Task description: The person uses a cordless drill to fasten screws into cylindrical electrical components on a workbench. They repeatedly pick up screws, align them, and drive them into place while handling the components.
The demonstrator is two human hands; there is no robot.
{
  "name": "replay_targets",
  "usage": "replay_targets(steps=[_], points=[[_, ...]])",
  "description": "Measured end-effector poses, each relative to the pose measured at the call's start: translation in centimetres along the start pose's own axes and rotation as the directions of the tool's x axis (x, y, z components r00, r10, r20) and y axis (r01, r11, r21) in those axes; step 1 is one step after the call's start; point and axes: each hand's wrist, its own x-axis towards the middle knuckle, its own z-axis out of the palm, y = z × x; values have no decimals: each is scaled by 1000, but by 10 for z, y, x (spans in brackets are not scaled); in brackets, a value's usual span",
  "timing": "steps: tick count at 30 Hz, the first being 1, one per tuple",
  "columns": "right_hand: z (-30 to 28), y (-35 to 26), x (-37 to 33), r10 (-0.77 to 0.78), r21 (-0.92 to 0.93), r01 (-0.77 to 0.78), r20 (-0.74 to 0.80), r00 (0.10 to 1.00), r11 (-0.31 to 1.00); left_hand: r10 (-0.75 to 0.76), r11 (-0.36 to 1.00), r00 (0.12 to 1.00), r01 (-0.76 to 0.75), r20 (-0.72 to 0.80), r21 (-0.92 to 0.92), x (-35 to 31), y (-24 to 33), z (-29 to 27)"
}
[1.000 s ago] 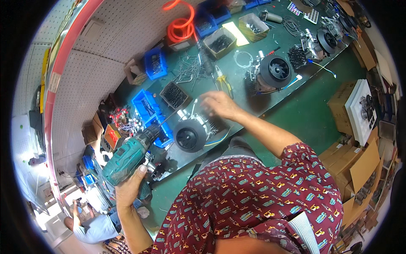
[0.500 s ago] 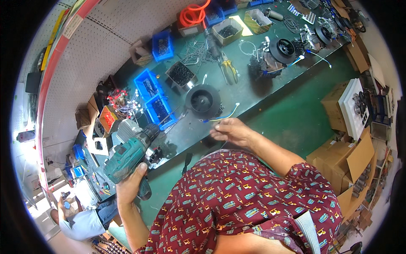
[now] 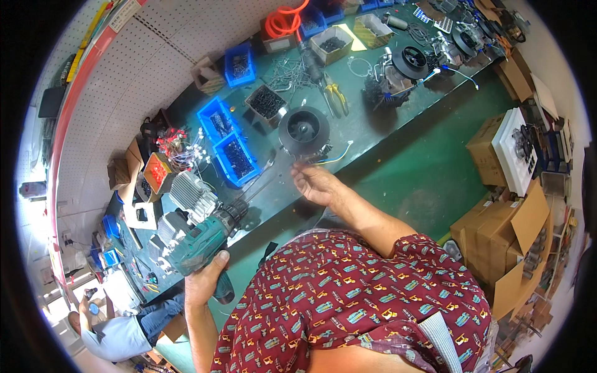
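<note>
Two hands, left hand (image 3: 204,281) gripping green drill (image 3: 208,239), right hand (image 3: 316,183) near black fan (image 3: 303,129)

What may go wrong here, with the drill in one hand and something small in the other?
The right hand pinches something too small to identify; it might slip and vanish among the loose parts on the green bench. The left hand holds the green drill alone, its tip close to the blue bin; a swing might knock it.

Workshop, pegboard wall (image 3: 124,81), parts bins (image 3: 227,149), workbench (image 3: 373,118)
</note>
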Motion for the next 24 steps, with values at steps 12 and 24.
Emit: replay_targets(steps=[12,24], points=[[5,8,-1,100,270,-101,21,995,958,14,1000,997,-15,73,21,11,20,22],[4,0,-1,185,330,-198,71,980,923,-62,992,994,52,89,117,23,39,38]])
